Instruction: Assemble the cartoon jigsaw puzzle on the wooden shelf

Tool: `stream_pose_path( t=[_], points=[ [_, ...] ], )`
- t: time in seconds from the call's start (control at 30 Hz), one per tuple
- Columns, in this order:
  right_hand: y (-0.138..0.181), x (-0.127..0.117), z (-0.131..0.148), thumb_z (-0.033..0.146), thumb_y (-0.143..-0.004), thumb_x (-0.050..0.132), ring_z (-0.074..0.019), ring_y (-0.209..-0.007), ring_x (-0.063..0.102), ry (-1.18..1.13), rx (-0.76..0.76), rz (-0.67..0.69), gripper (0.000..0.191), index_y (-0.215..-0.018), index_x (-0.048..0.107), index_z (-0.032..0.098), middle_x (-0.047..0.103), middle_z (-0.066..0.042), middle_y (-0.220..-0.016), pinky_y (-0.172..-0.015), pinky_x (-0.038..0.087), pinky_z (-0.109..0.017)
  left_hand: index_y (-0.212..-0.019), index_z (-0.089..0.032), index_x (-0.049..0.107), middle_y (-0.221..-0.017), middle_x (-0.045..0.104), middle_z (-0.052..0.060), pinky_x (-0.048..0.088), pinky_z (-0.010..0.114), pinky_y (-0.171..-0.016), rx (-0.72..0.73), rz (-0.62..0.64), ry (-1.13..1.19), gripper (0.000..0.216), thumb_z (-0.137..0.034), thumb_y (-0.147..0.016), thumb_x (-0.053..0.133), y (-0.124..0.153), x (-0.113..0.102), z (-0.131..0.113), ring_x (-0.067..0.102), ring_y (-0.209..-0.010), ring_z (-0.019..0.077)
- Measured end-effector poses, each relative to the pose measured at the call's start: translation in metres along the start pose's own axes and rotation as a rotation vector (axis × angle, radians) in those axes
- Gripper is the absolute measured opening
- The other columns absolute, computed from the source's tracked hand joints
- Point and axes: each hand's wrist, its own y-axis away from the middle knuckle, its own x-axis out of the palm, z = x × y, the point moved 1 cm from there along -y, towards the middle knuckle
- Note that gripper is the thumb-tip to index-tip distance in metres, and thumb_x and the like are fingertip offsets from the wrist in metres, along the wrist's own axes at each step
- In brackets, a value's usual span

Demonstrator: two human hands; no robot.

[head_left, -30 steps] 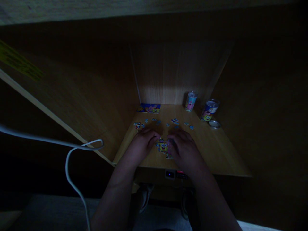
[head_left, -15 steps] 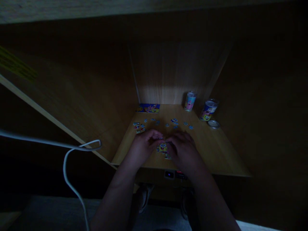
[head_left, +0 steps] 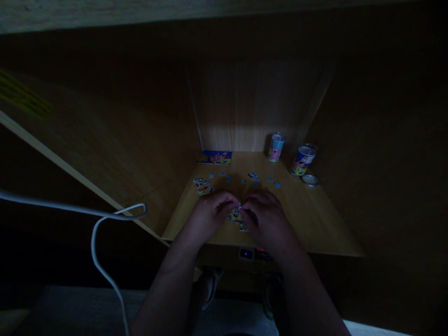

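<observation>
My left hand (head_left: 213,210) and my right hand (head_left: 265,212) meet over the board, fingers pinched together. Between their fingertips shows a small, pale blue jigsaw piece (head_left: 240,206), and both hands seem to grip it. Just below it lies a partly joined jigsaw picture (head_left: 235,215) with a yellow cartoon face. A further bit of the picture (head_left: 243,227) sticks out under my right hand, which hides the rest. Beyond my left hand lie several loose jigsaw pieces (head_left: 199,183), and more loose pieces (head_left: 253,176) are scattered across the middle.
A printed picture card (head_left: 214,157) lies at the back left of the wooden board (head_left: 308,219). Two cartoon-printed cans, a slim can (head_left: 276,147) and a wider can (head_left: 303,161), stand at the back right beside a round lid (head_left: 310,180). A white cable (head_left: 101,266) hangs at left.
My fingertips have parted slightly, and the pale blue piece now shows between them. Otherwise my hands stay in nearly the same place over the joined picture.
</observation>
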Motion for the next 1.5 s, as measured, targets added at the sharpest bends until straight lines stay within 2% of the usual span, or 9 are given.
stream_pose_path(
  t=[0.2, 0.37, 0.87, 1.03, 1.13, 1.3, 1.5],
  points=[
    [0.0, 0.0, 0.001, 0.018, -0.104, 0.065, -0.0292, -0.115, 0.067, 0.0, 0.028, -0.002, 0.014, -0.109, 0.075, 0.027, 0.077, -0.007, -0.114, -0.112, 0.051, -0.052, -0.1, -0.023, 0.078, -0.094, 0.084, -0.001, 0.061, 0.027, -0.081, 0.002, -0.019, -0.073, 0.016, -0.01, -0.103, 0.069, -0.001, 0.001, 0.003, 0.079, -0.085, 0.0165],
    [0.0, 0.001, 0.001, 0.009, -0.096, 0.063, -0.0288, -0.111, 0.067, 0.021, 0.037, 0.02, 0.02, -0.098, 0.072, 0.027, 0.075, -0.006, -0.108, -0.111, 0.05, -0.052, -0.099, -0.023, 0.078, -0.094, 0.084, -0.001, 0.059, 0.027, -0.082, 0.027, 0.011, -0.14, 0.022, -0.003, -0.1, 0.068, -0.002, 0.004, 0.007, 0.079, -0.086, 0.0168],
    [0.0, 0.004, -0.002, 0.011, -0.096, 0.062, -0.0286, -0.107, 0.066, 0.051, 0.045, 0.051, 0.018, -0.094, 0.07, 0.027, 0.074, -0.006, -0.106, -0.111, 0.05, -0.053, -0.1, -0.024, 0.078, -0.094, 0.083, -0.001, 0.058, 0.028, -0.081, 0.045, 0.057, -0.179, 0.024, -0.002, -0.1, 0.068, -0.003, 0.007, 0.009, 0.079, -0.086, 0.0181],
    [0.001, 0.005, -0.004, 0.012, -0.096, 0.063, -0.0291, -0.107, 0.066, 0.054, 0.041, 0.037, 0.016, -0.095, 0.069, 0.027, 0.074, -0.006, -0.104, -0.109, 0.051, -0.052, -0.104, -0.026, 0.08, -0.102, 0.085, 0.001, 0.059, 0.034, -0.09, 0.097, 0.066, -0.222, 0.026, -0.003, -0.101, 0.067, -0.003, 0.009, 0.01, 0.079, -0.099, 0.0219],
    [0.001, 0.004, -0.002, 0.012, -0.096, 0.064, -0.0288, -0.107, 0.066, 0.052, 0.044, 0.042, 0.016, -0.095, 0.069, 0.027, 0.074, -0.006, -0.103, -0.109, 0.05, -0.052, -0.105, -0.026, 0.081, -0.104, 0.085, 0.002, 0.058, 0.038, -0.095, 0.138, 0.071, -0.236, 0.034, 0.002, -0.099, 0.063, -0.004, 0.01, 0.013, 0.078, -0.104, 0.0236],
    [0.0, 0.003, 0.0, 0.01, -0.096, 0.064, -0.0284, -0.107, 0.066, 0.037, 0.056, 0.04, 0.018, -0.093, 0.07, 0.027, 0.074, -0.005, -0.102, -0.11, 0.05, -0.052, -0.103, -0.024, 0.082, -0.101, 0.084, 0.004, 0.057, 0.04, -0.094, 0.169, 0.093, -0.277, 0.044, 0.011, -0.09, 0.058, -0.006, 0.01, 0.015, 0.076, -0.101, 0.0252],
    [0.0, 0.004, -0.001, 0.01, -0.096, 0.063, -0.028, -0.106, 0.066, 0.044, 0.049, 0.029, 0.019, -0.094, 0.07, 0.027, 0.075, -0.005, -0.103, -0.109, 0.05, -0.052, -0.099, -0.025, 0.083, -0.1, 0.084, 0.003, 0.056, 0.042, -0.095, 0.168, 0.105, -0.306, 0.046, 0.012, -0.083, 0.06, -0.007, 0.009, 0.013, 0.075, -0.099, 0.0255]
  ],
)
